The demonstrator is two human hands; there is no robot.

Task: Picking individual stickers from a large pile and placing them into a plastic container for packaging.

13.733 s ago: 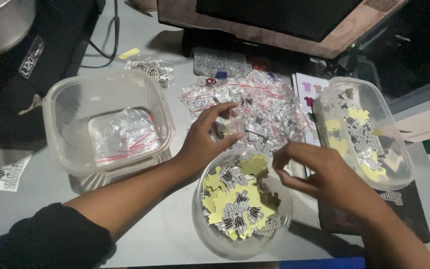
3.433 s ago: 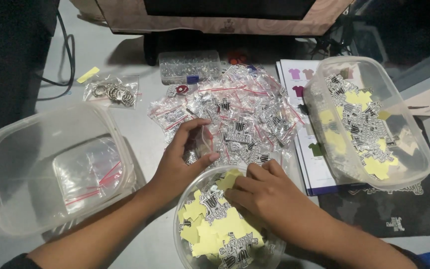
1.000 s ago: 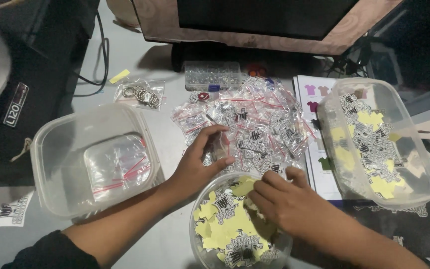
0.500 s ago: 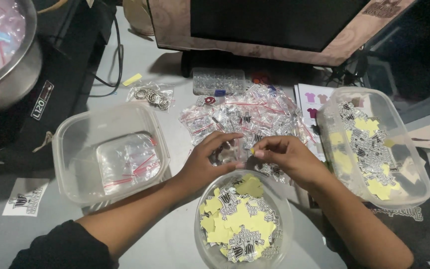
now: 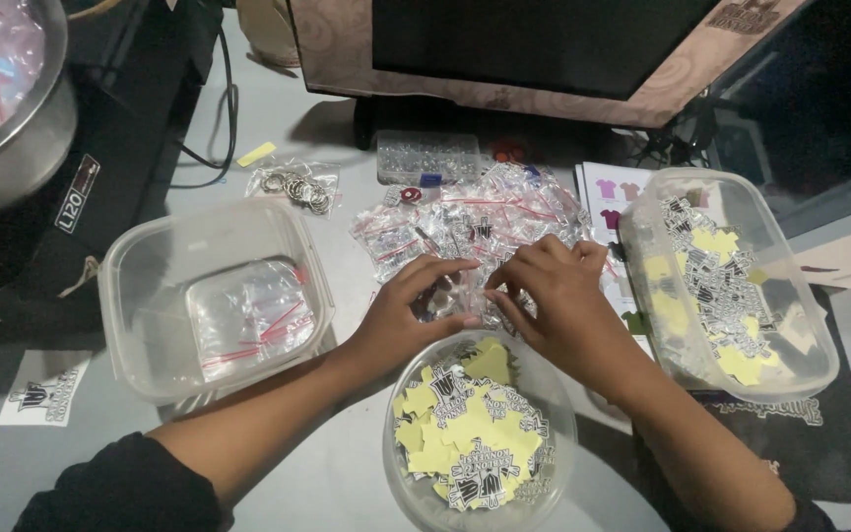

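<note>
My left hand [image 5: 408, 313] and my right hand [image 5: 552, 299] meet above a round clear bowl [image 5: 544, 389] of yellow-backed black-and-white stickers. Together they pinch a small clear zip bag [image 5: 460, 296] between their fingertips. Just behind the hands lies a heap of small filled zip bags with red strips [image 5: 475, 222]. What is inside the held bag is hidden by my fingers.
A square clear tub [image 5: 140, 296] with empty zip bags stands at the left. A rectangular tub [image 5: 810, 330] of stickers stands at the right. A bag of metal rings [image 5: 297, 185], a small clear parts box [image 5: 427, 156], a monitor [image 5: 544, 44] and a metal bowl [image 5: 22, 128] lie behind.
My right hand has lifted out of the sticker bowl and joined the left at the small bag. The view has shifted slightly.
</note>
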